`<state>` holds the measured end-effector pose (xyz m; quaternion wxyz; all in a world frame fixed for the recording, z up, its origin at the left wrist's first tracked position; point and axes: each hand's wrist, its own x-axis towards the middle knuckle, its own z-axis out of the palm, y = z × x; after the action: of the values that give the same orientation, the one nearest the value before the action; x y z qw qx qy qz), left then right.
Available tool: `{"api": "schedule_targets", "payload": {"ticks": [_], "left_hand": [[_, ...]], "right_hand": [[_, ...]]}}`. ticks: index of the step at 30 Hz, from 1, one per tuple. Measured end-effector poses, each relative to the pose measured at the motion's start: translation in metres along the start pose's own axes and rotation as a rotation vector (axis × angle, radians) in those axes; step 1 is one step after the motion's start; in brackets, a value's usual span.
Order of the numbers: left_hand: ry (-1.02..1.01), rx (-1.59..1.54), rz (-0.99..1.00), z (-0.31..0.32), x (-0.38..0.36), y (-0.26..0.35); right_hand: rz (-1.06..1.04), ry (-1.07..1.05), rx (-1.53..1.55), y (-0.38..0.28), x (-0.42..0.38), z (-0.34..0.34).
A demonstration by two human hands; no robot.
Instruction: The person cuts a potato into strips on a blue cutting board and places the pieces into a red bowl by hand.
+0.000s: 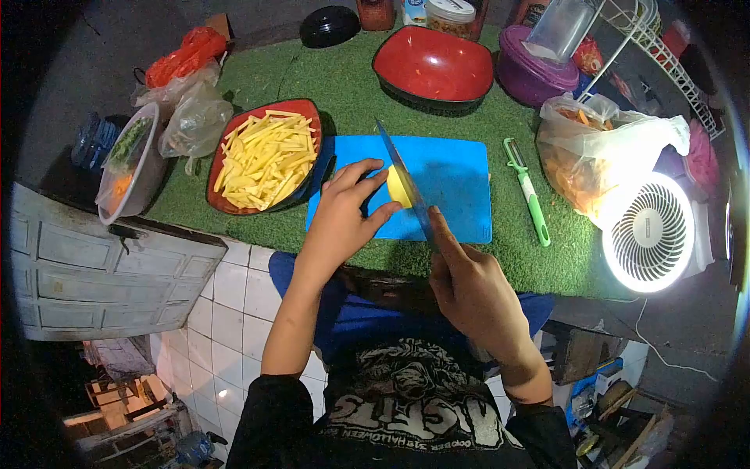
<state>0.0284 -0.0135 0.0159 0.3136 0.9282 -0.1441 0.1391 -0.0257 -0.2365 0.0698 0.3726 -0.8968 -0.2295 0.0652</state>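
A peeled yellow potato piece (398, 188) lies on the blue cutting board (461, 191). The fingertips and thumb of my left hand (346, 205) hold it from its left side. In my right hand (474, 285) is a knife (404, 173), gripped by the handle with the index finger stretched along it. The blade points away from me and runs along the potato's right side, hiding part of it. Left of the board, cut potato sticks (266, 160) fill a red square bowl (216, 198).
A green-handled peeler (529, 191) lies right of the board. Beyond it are a plastic bag of peelings (574, 160) and a lit round fan (648, 232). A red bowl (433, 62) stands behind the board, a white tub of vegetables (148, 176) at far left.
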Motion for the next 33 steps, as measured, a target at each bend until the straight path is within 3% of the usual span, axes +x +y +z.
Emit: {"api": "schedule_targets", "payload": {"ticks": [7,12,13,15,19,24,33], "left_hand": [[0.029,0.03,0.028,0.002,-0.001,0.0],[0.024,-0.005,0.031,0.003,0.001,-0.002],[0.034,-0.017,0.026,0.002,0.001,-0.001],[0.047,-0.029,0.029,0.002,0.001,-0.001],[0.073,-0.022,0.03,0.005,0.0,-0.001],[0.067,-0.021,0.018,0.004,-0.001,-0.002],[0.061,-0.027,0.019,0.003,-0.001,-0.001]], "right_hand": [[-0.015,-0.07,-0.037,0.0,0.004,0.003],[-0.178,0.016,-0.328,0.001,0.021,0.013],[-0.18,0.018,-0.325,0.0,0.028,0.015],[0.012,-0.076,-0.24,-0.001,0.042,0.017],[-0.121,-0.053,-0.196,0.01,0.046,0.011],[-0.013,0.006,-0.002,0.002,0.032,0.004],[-0.045,-0.041,-0.145,-0.002,0.029,0.015]]}}
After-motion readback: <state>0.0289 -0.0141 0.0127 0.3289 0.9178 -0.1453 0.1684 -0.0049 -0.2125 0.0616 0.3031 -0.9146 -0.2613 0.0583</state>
